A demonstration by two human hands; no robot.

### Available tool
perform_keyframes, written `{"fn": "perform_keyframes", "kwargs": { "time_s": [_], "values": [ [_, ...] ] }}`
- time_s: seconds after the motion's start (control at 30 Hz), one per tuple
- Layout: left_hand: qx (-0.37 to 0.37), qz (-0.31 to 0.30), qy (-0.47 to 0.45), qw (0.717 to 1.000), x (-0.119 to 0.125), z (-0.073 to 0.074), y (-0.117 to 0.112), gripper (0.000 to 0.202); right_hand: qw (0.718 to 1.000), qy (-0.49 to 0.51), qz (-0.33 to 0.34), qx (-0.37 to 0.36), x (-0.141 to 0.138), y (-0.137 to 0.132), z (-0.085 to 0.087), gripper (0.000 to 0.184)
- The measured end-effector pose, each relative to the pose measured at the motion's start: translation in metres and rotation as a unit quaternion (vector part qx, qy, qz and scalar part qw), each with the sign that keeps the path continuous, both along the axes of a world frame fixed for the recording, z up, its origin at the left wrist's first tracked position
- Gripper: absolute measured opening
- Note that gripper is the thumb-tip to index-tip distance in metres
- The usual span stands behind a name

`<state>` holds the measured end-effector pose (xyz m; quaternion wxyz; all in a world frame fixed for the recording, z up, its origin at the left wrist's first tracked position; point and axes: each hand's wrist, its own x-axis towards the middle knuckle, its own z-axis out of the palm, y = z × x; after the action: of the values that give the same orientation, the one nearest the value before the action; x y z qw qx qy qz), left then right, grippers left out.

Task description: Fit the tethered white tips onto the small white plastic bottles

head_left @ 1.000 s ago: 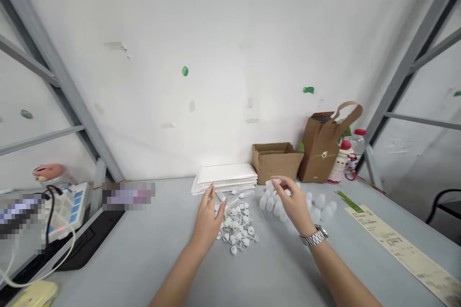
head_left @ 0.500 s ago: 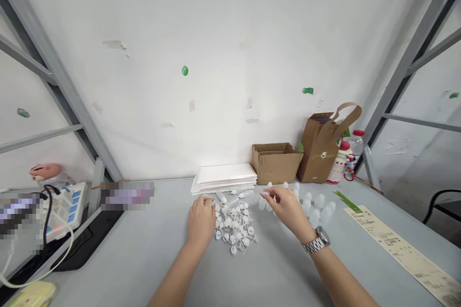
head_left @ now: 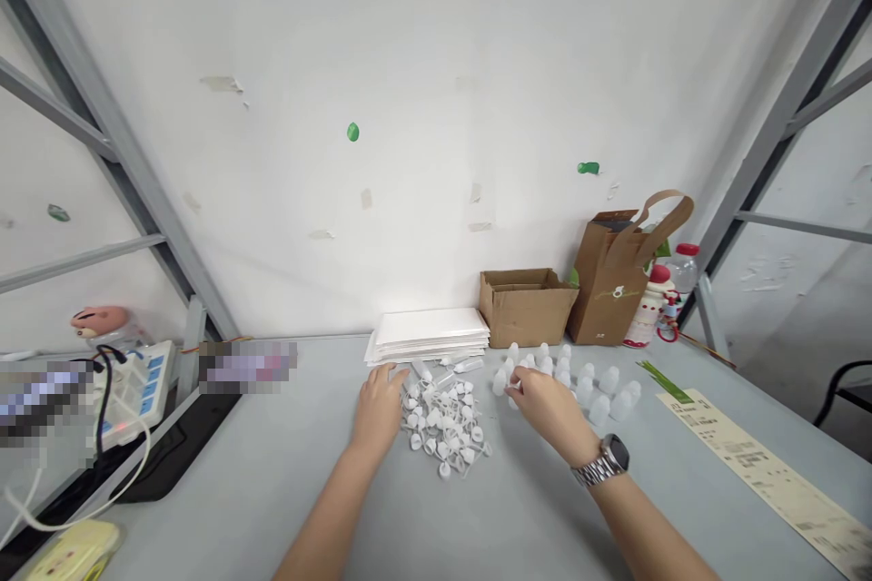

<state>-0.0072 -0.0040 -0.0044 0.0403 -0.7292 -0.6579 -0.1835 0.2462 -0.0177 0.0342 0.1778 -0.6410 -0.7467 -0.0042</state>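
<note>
My left hand point(head_left: 378, 408) rests at the left edge of a pile of small white caps with loop straps point(head_left: 442, 427). Its thumb and fingers are apart, and I see nothing between them. To the right of the pile, my right hand point(head_left: 549, 404) has thumb and forefinger pinched at a small translucent white bottle point(head_left: 512, 401), mostly covered by the fingers. Several similar bottles point(head_left: 599, 408) stand in a loose group behind and beside that hand. A few clear narrow pieces point(head_left: 469, 365) lie at the pile's far edge.
Behind the pile lies a stack of white flat sheets or envelopes point(head_left: 429, 336). An open cardboard box point(head_left: 528, 313), a brown paper bag point(head_left: 609, 290) and a red-and-white bottle point(head_left: 647, 309) stand by the wall. A printed paper strip point(head_left: 749, 463) lies right; a power strip point(head_left: 146, 395) sits left.
My right hand has lowered and come nearer, away from the front-left bottle, which now stands free. The left hand has shifted slightly left, and its thumb shows more apart. The view has turned slightly.
</note>
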Motion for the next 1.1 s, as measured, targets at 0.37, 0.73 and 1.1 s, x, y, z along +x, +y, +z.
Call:
{"fn": "perform_keyframes", "kwargs": {
  "time_s": [0.37, 0.73, 1.1],
  "values": [
    [-0.018, 0.037, -0.016, 0.999, -0.001, 0.003, -0.002, 0.037, 0.996, 0.06, -0.019, 0.066, -0.004, -0.002, 0.006, 0.028],
    [-0.027, 0.088, -0.05, 0.994, -0.001, 0.001, -0.002, 0.018, 0.994, 0.069, 0.042, 0.078, -0.016, -0.006, -0.001, 0.034],
    [-0.01, -0.02, -0.344, 0.939, 0.007, 0.02, -0.003, 0.024, 0.976, 0.194, 0.096, 0.016, -0.03, -0.012, -0.004, 0.035]
  ]
}}
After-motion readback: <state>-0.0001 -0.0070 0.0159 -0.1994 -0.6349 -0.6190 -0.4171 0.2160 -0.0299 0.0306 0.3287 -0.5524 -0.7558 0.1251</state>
